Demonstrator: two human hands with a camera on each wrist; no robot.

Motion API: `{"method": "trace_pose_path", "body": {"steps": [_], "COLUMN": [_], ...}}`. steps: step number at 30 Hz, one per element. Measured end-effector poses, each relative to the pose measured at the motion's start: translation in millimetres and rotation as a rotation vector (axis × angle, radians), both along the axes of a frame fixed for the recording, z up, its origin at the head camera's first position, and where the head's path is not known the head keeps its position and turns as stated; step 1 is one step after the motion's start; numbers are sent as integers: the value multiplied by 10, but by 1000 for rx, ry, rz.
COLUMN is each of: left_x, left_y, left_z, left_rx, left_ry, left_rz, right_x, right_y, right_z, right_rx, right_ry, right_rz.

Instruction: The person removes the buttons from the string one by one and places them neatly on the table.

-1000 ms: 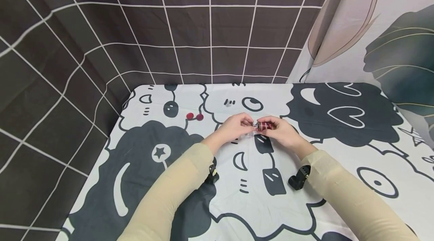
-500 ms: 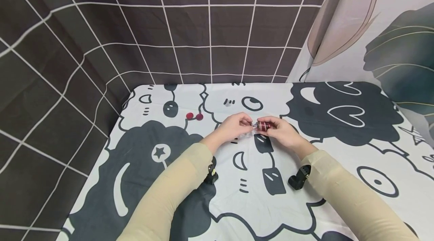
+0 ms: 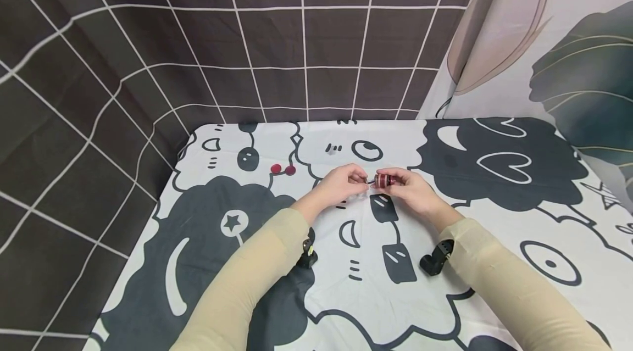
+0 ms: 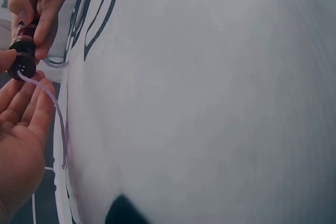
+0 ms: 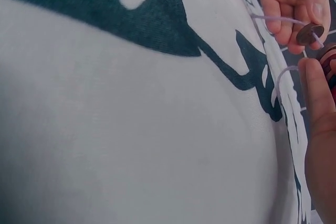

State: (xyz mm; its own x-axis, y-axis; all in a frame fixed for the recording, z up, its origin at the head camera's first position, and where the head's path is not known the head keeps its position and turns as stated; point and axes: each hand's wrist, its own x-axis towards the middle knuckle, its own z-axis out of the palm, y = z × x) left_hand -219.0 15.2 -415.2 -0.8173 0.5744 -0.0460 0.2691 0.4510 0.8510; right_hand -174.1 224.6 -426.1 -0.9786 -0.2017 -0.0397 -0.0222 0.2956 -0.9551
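Observation:
My left hand [image 3: 340,184] pinches a dark round button [image 5: 308,34] between thumb and fingertips, and a thin purple cord [image 5: 277,19] passes through it. Close to its right, my right hand [image 3: 413,193] grips a short stack of red, brown and dark buttons [image 3: 383,180]. In the left wrist view the dark button's holed face shows, with the purple cord hanging down from it. The right wrist view has the pinched button a little apart from the stack, which the frame edge and fingers partly cut off.
Two red round pieces [image 3: 283,170] lie on the patterned cloth [image 3: 336,296], left of and beyond the hands. A dark gridded curtain [image 3: 277,38] hangs behind and to the left, with a leaf-patterned curtain [image 3: 524,65] on the right. Each wrist carries a black camera.
Both hands keep nearly the same place and hold. The head view has shifted very slightly; the stack sits at a slightly different angle in the right fingers.

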Motion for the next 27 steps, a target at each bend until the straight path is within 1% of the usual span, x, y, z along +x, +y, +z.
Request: {"method": "trace_pose_path", "body": {"steps": [6,10,14,20,23,27], "left_x": [-2,-1,-3,-9,-24,-45], "left_y": [-10,-20,-29,-57,-82,-112], "left_z": [-14,-15,-9,6,-5,-16], "left_rx": [-8,-3,-2,-21,-22,-9], "left_ry": [8,4,0,13,15,14], "left_rz": [-1,-2,-5,-1,1,0], "right_x": [0,3,17,25,22,13], "right_y": [-14,-23,-28,-37,-40,-34], "right_z": [-3,-3,-10,-40,-45,-54], "right_rx": [-77,-99,-108,-164,-167,-124], "right_ry": [-33,-44,-33,-18,-15,9], "right_rz": [-3,-1,1,1,-6,-45]}}
